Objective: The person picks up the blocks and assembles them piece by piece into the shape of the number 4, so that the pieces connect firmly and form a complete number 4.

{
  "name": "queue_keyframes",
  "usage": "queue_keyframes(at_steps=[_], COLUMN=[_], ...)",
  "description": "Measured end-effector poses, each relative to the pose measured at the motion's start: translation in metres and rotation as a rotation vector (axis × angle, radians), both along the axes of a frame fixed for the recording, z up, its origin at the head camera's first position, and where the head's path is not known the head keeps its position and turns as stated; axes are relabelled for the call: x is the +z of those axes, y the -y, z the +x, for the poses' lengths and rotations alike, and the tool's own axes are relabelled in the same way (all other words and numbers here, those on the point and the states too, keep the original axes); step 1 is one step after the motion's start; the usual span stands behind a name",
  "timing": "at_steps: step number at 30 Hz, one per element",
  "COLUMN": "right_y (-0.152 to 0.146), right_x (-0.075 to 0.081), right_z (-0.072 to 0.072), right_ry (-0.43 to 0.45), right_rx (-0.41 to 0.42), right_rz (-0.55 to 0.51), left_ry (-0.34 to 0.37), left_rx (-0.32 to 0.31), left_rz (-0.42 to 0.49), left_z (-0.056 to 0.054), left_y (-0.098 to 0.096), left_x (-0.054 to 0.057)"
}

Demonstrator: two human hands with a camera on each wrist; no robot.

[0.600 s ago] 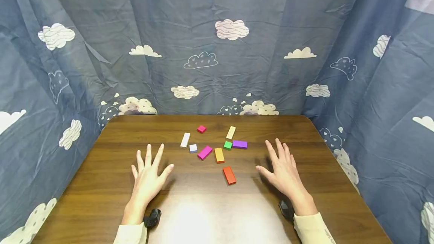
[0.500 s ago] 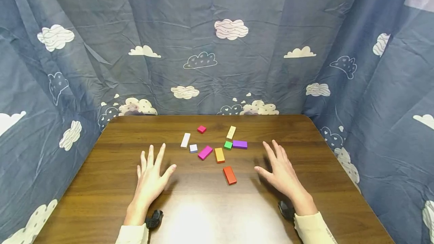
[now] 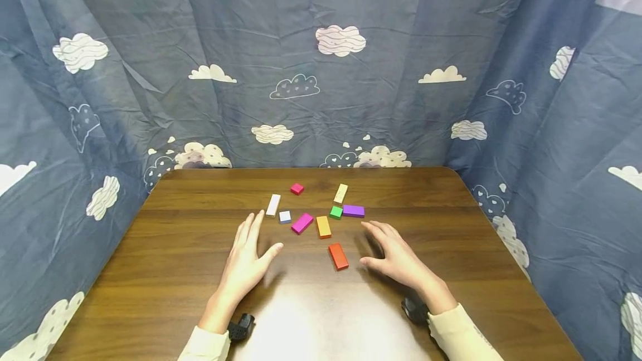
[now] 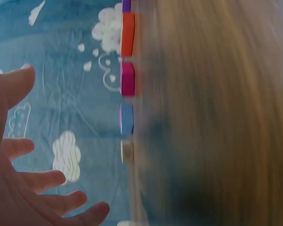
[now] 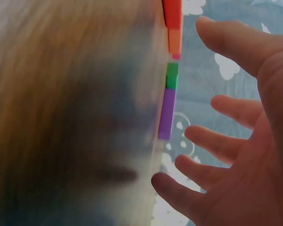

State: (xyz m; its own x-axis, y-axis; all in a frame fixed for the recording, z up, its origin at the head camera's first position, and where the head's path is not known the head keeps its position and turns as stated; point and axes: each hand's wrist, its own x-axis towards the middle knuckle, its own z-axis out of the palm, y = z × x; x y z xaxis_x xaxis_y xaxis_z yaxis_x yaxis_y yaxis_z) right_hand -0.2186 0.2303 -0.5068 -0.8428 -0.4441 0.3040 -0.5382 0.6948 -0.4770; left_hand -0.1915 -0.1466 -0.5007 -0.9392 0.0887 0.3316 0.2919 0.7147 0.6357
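My left hand (image 3: 247, 263) hovers over the table with its fingers extended and thumb spread, holding nothing. Its fingertips are nearest the white block (image 3: 273, 205) and the small white-and-blue block (image 3: 285, 216). On the other side, my right hand (image 3: 398, 258) is also above the wood, fingers gently bent and thumb apart, with nothing in it. The red block (image 3: 338, 257) lies just left of its thumb. Between the hands are a magenta block (image 3: 302, 223) and an orange block (image 3: 323, 227). A green block (image 5: 172, 75) touches or nearly touches the purple block (image 5: 167, 113) in the right wrist view.
A crimson block (image 3: 297, 189) and a pale yellow block (image 3: 340, 194) lie farther back on the brown wooden table (image 3: 165, 255). Blue cloud-patterned curtains (image 3: 381, 110) stand behind and beside it. Black wrist straps with cameras (image 3: 242, 327) sit on both wrists.
Both hands have moved inward toward the blocks, the left going right and the right going left. The left fingers have drawn closer together, and the right fingers bend more. The blocks lie as before.
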Motion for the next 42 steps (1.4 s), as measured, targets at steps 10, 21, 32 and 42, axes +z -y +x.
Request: queue_keyframes(at_steps=[10, 21, 32, 42], right_y=[0.021, 0.048, 0.041, 0.044], right_x=[0.004, 0.013, 0.009, 0.006], right_z=[-0.007, -0.021, -0.021, -0.022], right_ry=[0.039, 0.064, 0.114, 0.106], right_rx=[0.111, 0.198, 0.169, 0.173], right_rz=[0.046, 0.159, 0.185, 0.203], left_ry=[-0.034, 0.048, 0.117, 0.103], left_rx=[-0.126, -0.220, -0.257, -0.188], left_rz=[0.050, 0.148, 0.158, 0.057], left_z=[-0.003, -0.003, -0.011, -0.008], left_y=[-0.041, -0.073, -0.104, -0.114], left_x=[-0.002, -0.011, -0.024, -0.028])
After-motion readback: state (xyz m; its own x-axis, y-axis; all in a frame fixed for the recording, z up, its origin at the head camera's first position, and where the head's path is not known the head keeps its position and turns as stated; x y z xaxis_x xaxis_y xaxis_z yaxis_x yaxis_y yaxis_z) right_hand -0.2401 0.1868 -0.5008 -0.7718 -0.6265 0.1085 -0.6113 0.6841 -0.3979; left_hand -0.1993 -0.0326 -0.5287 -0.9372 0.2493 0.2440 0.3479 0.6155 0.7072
